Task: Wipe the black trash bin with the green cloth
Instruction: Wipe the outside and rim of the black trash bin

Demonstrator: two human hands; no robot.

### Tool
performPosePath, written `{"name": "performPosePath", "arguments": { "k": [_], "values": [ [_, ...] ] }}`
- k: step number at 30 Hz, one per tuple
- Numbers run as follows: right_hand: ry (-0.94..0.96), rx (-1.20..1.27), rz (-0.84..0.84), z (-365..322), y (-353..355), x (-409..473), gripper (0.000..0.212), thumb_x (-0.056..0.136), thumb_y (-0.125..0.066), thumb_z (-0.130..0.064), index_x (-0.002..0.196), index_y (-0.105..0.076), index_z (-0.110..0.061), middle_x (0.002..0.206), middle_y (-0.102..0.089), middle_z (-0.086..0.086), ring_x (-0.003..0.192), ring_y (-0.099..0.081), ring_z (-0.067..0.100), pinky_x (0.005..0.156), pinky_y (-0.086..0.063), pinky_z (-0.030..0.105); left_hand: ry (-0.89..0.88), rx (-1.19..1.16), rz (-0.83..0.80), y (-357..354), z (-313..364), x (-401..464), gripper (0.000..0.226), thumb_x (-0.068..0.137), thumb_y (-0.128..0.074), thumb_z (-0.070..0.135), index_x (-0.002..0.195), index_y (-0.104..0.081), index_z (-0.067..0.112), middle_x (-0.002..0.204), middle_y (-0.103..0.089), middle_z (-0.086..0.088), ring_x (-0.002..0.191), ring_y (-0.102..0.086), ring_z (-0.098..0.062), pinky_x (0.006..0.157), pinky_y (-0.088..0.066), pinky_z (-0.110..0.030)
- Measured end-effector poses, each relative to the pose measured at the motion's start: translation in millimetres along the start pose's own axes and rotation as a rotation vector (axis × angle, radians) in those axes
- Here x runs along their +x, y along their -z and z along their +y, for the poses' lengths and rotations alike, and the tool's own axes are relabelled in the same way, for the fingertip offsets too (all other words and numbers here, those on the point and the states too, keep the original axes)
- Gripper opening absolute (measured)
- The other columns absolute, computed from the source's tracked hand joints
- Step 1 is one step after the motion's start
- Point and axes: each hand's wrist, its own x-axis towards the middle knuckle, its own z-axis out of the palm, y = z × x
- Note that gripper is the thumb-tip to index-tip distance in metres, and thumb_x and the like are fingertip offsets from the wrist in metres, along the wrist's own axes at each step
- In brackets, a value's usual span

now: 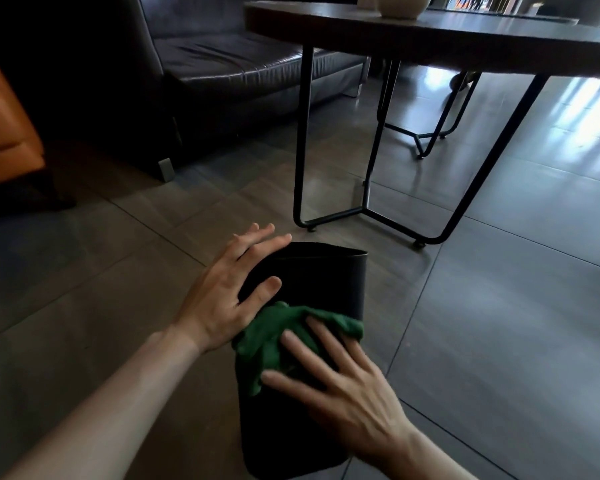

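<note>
1. Bin first: the black trash bin [312, 289] lies tipped on its side on the tiled floor [499, 341], its open mouth pointing away toward the table legs [302, 140]. Judging by this, it is laid over so the long side wall faces up for wiping.
2. The left hand [229, 289] rests flat against the bin's left wall near the rim, fingers straight and spread, thumb on top. It grips nothing; it seems placed to stop the bin rolling.
3. The right hand [340, 382] presses the green cloth [278, 337] onto the upper wall with straight, splayed fingers, not clenched.
4. The cloth sits bunched about mid-length on the bin, touching the left hand's heel.
5. A dark sofa [239, 64] stands well apart beyond.
</note>
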Motion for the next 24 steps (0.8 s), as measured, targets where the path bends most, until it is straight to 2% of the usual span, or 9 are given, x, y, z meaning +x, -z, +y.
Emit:
{"name": "performPosePath", "arguments": {
  "k": [3, 6, 10, 13, 17, 19, 21, 24],
  "values": [
    [-0.177, 0.082, 0.038, 16, 10, 17, 0.059, 0.107, -0.047, -0.047, 0.16, -0.023, -0.043, 0.171, -0.02, 0.008, 0.156, -0.021, 0.038, 0.12, -0.033, 0.057, 0.011, 0.032, 0.005, 3, 0, 2, 0.05, 0.102, -0.051, 0.046, 0.15, -0.045, 0.039, 0.161, -0.037, 0.014, 0.154, -0.025, -0.006, 0.123, -0.029, -0.05],
    [-0.333, 0.177, 0.066, 23, 16, 26, 0.06, 0.106, -0.048, -0.048, 0.161, -0.025, -0.037, 0.171, -0.017, 0.013, 0.158, -0.015, 0.035, 0.122, -0.031, 0.057, 0.021, 0.042, 0.032, 1, 0, 2, 0.049, 0.101, -0.053, 0.041, 0.15, -0.046, 0.039, 0.161, -0.038, 0.013, 0.154, -0.026, -0.006, 0.124, -0.028, -0.048],
    [-0.197, 0.174, 0.042, 2, 6, 19, 0.068, 0.101, -0.065, -0.042, 0.159, -0.031, -0.037, 0.171, -0.017, 0.015, 0.156, -0.016, 0.042, 0.123, -0.024, 0.062, 0.01, 0.039, 0.023, -1, 0, 0, 0.049, 0.101, -0.049, 0.05, 0.15, -0.045, 0.041, 0.162, -0.035, 0.015, 0.155, -0.023, -0.006, 0.124, -0.028, -0.049],
    [-0.096, 0.102, -0.011, -9, 0, 8, 0.067, 0.101, -0.063, -0.043, 0.158, -0.029, -0.044, 0.171, -0.016, 0.011, 0.155, -0.014, 0.047, 0.122, -0.021, 0.067, -0.027, 0.055, 0.024, -4, 0, 0, 0.049, 0.101, -0.05, 0.048, 0.149, -0.046, 0.039, 0.162, -0.036, 0.014, 0.155, -0.024, -0.008, 0.125, -0.026, -0.048],
    [-0.03, 0.1, -0.06, -22, -3, -1, 0.066, 0.096, -0.059, -0.043, 0.157, -0.035, -0.04, 0.171, -0.018, 0.012, 0.154, -0.014, 0.05, 0.119, -0.022, 0.071, -0.022, 0.05, 0.035, -4, -3, -2, 0.048, 0.102, -0.05, 0.047, 0.149, -0.046, 0.04, 0.162, -0.036, 0.014, 0.155, -0.024, -0.008, 0.125, -0.025, -0.046],
    [-0.005, 0.154, -0.055, -31, -6, -5, 0.059, 0.096, -0.054, -0.053, 0.152, -0.045, -0.037, 0.17, -0.021, 0.013, 0.154, -0.016, 0.051, 0.118, -0.021, 0.072, -0.026, 0.046, 0.035, -4, -4, -2, 0.047, 0.102, -0.05, 0.048, 0.148, -0.046, 0.041, 0.162, -0.036, 0.016, 0.155, -0.024, -0.007, 0.126, -0.024, -0.045],
    [0.003, 0.129, -0.028, -39, -9, -8, 0.051, 0.098, -0.053, -0.062, 0.142, -0.055, -0.035, 0.167, -0.029, 0.014, 0.151, -0.023, 0.052, 0.115, -0.028, 0.073, -0.039, 0.036, 0.034, -5, -4, -3, 0.047, 0.102, -0.05, 0.048, 0.148, -0.047, 0.042, 0.161, -0.036, 0.018, 0.155, -0.024, -0.007, 0.126, -0.023, -0.042],
    [-0.002, 0.075, 0.028, -43, -12, -12, 0.022, 0.1, -0.066, -0.04, 0.12, -0.065, -0.031, 0.161, -0.041, 0.014, 0.147, -0.034, 0.051, 0.108, -0.04, 0.07, -0.051, 0.03, 0.024, -7, -1, -3, 0.046, 0.102, -0.051, 0.047, 0.148, -0.046, 0.043, 0.161, -0.035, 0.019, 0.155, -0.023, -0.008, 0.126, -0.021, -0.041]
  ]
}}
